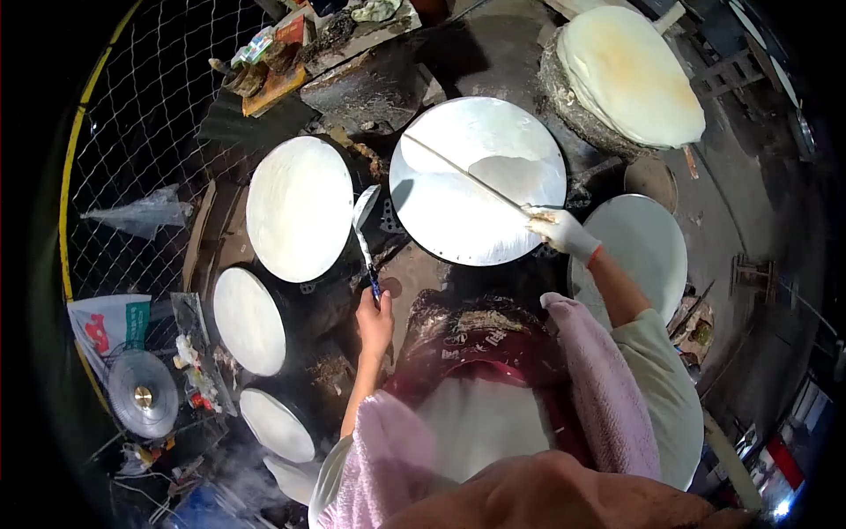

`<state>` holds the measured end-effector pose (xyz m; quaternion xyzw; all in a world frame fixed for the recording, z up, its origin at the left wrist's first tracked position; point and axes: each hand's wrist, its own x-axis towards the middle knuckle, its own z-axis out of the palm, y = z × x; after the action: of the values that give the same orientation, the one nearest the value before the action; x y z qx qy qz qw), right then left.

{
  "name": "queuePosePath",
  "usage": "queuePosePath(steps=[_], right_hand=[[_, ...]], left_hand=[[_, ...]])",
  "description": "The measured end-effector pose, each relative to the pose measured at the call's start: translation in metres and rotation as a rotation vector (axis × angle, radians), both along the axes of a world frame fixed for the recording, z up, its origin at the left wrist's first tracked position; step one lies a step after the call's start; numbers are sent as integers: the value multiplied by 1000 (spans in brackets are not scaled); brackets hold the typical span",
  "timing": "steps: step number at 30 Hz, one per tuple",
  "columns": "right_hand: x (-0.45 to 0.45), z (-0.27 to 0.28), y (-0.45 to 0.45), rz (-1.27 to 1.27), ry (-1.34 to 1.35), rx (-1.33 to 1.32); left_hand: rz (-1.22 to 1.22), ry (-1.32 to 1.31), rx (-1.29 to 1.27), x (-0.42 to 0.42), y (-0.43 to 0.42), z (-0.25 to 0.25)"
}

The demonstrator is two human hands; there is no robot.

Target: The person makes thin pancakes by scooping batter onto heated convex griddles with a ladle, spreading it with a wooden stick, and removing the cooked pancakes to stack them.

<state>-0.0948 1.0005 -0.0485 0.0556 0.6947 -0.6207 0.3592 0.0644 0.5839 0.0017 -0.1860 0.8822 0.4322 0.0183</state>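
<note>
My left hand is closed around the blue handle of a ladle, its bowl white with batter and raised between two round griddles. My right hand, in a white glove, grips a long thin stick. That stick reaches across the middle round griddle. White batter covers the far part of this griddle, around a greyer patch right of centre. Whether the stick touches the surface, I cannot tell. Left of the ladle sits another round griddle with a white layer over it.
Several more white-topped griddles curve down the left, including one near my left arm. A greyish griddle lies beneath my right forearm. A stack of large pale flatbreads rests at the far right. A fan stands by the wire fence.
</note>
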Motion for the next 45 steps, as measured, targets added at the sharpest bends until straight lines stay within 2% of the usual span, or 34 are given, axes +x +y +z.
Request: queuePosePath(steps=[1,3,5,6,7,9,11,12,15,17,18,21,22,23,25,27,28,29,31,34,37,38,40,41,43,44,45], right_hand=[[-6,0,11,67,315,50],[-40,-11,44,103,434,249],[-69,-28,49,-52,304,94],[-71,-30,44,53,309,76],[-65,2,28,88,117,119],[-46,-5,16,142,36,35],[-31,12,16,163,-29,5],[-34,-2,30,350,249,29],[-69,-20,55,296,222,118],[-85,5,31,64,298,53],[-94,3,31,199,258,8],[-78,11,16,364,119,66],[-71,12,22,409,178,20],[-65,0,34,488,224,120],[-61,-3,52,423,230,-16],[-64,8,57,160,172,-7],[-70,6,49,87,262,48],[-75,5,45,47,220,-28],[-80,5,29,312,380,98],[-58,34,8,324,49,29],[-29,19,32,415,-11,29],[-16,18,40,436,-110,109],[29,-8,58,299,107,-8],[48,7,58,250,48,5],[92,68,20,-149,-265,-252],[109,51,14,-185,-446,-279],[121,62,-22,-215,-435,-154]], left_hand=[[9,9,1,0,3,3],[40,-24,-10,-3,10,15],[86,-106,-32,-9,18,29],[88,-103,-34,-5,14,21],[85,-82,-33,-3,13,18],[88,-41,-27,2,13,15],[107,-22,-22,6,15,16],[117,-13,-20,7,15,16],[129,-97,-71,1,9,20],[101,-60,-111,-13,7,25],[78,-20,-144,-21,6,23],[25,-16,-196,-50,2,26],[10,-6,-213,-60,1,22],[-32,-3,-234,-69,1,18],[-126,24,-315,-89,-1,2],[-163,36,-302,-104,1,-11],[-191,24,-340,-110,7,-8],[-220,-22,-378,-114,8,-9],[-308,-14,-458,-107,10,-7],[-367,-185,-546,-76,8,12],[-457,-134,-517,-26,3,21],[-484,-211,-521,-9,7,25],[-543,-300,-485,18,19,30],[-574,-314,-445,30,20,22],[-617,-340,-322,38,23,8],[-641,-270,-207,33,22,9],[-664,-195,-91,24,17,11]])
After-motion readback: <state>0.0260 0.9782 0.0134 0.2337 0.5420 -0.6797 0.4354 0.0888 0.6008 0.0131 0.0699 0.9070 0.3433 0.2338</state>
